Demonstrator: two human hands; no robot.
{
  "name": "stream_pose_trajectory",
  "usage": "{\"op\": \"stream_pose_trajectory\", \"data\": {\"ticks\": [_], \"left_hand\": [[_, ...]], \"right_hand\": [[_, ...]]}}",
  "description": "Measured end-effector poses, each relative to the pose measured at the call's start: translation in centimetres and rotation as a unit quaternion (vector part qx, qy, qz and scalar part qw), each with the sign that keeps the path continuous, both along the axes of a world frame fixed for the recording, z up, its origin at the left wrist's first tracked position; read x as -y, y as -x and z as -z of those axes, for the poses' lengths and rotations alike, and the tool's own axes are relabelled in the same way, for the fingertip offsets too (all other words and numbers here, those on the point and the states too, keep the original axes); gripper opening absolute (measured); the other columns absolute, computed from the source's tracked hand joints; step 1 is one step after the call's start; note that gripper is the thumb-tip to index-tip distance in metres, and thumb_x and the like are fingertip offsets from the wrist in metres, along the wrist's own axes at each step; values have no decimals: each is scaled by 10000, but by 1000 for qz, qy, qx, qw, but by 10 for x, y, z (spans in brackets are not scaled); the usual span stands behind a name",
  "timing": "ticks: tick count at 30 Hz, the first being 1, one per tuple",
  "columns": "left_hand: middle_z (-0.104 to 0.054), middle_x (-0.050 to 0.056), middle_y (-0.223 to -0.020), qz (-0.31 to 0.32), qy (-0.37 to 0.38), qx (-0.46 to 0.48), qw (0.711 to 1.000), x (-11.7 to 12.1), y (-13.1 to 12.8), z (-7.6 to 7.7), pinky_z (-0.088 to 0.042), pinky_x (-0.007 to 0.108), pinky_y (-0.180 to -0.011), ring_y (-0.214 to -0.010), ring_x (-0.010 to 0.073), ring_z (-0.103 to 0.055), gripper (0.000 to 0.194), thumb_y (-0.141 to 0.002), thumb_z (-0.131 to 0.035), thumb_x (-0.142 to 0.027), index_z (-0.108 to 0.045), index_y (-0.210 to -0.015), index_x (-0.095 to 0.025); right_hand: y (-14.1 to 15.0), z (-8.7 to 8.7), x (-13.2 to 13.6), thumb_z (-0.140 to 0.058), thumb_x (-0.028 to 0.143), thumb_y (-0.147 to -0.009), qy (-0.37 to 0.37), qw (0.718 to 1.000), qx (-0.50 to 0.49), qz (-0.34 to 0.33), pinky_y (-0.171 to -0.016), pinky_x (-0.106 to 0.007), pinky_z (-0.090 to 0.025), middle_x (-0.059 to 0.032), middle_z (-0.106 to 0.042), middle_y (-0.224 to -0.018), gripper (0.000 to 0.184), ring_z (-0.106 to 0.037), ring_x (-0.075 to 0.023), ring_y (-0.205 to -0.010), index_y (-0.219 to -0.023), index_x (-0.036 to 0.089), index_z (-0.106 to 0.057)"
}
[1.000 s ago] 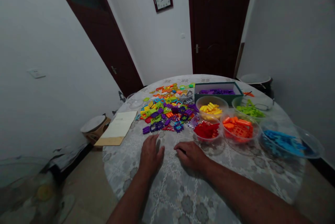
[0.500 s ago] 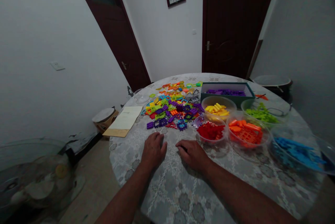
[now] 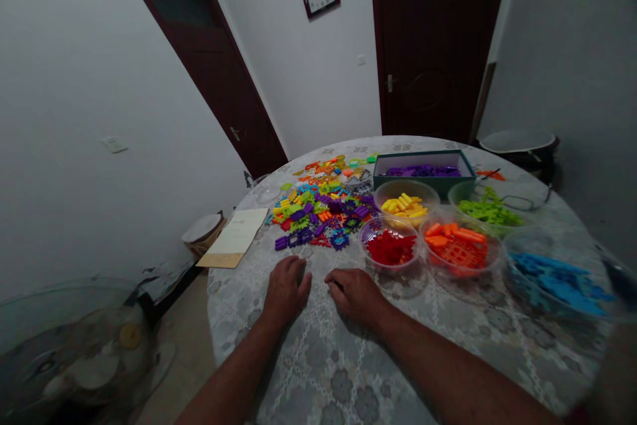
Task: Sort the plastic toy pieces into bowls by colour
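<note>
My left hand [image 3: 287, 289] rests palm down on the patterned tablecloth [image 3: 308, 352], with its thumb held apart from the loosely bent fingers. Beside it lies my right hand [image 3: 355, 292], its fingers loosely curled and a dark gap between thumb and forefinger. I see nothing held in either hand. Just beyond them spreads a pile of mixed colored plastic building pieces [image 3: 323, 209]. A clear bowl of red pieces [image 3: 391, 248] is nearest my right hand. The undersides of both hands are hidden.
Other clear bowls hold yellow [image 3: 404, 205], orange [image 3: 458, 246], green [image 3: 490, 208] and blue pieces [image 3: 557, 279]. Behind them is a dark green box [image 3: 432, 185] with purple pieces. Glasses [image 3: 522, 201] lie at the right. An open notebook [image 3: 237, 234] is near the left table edge.
The view has turned slightly, so the scene sits a little differently in the picture. Both hands stay resting at about the same place on the table.
</note>
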State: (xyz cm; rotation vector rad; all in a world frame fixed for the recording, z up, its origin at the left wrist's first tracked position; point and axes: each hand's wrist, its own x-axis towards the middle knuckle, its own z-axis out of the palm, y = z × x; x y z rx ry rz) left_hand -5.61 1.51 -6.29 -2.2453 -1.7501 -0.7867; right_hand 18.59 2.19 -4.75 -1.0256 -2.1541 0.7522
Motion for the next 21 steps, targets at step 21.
{"op": "stream_pose_trajectory", "data": {"ticks": [21], "left_hand": [[-661, 147, -1314, -13, 7, -35, 999, 2, -2, 3, -522, 550, -1093, -1266, 309, -613, 289, -982, -631, -292, -654, -1263, -232]], "right_hand": [[2, 7, 2, -559, 229, -998, -8, 999, 52, -7, -855, -293, -474, -57, -806, -1073, 230, -744, -219, -999, -1098, 234, -766]]}}
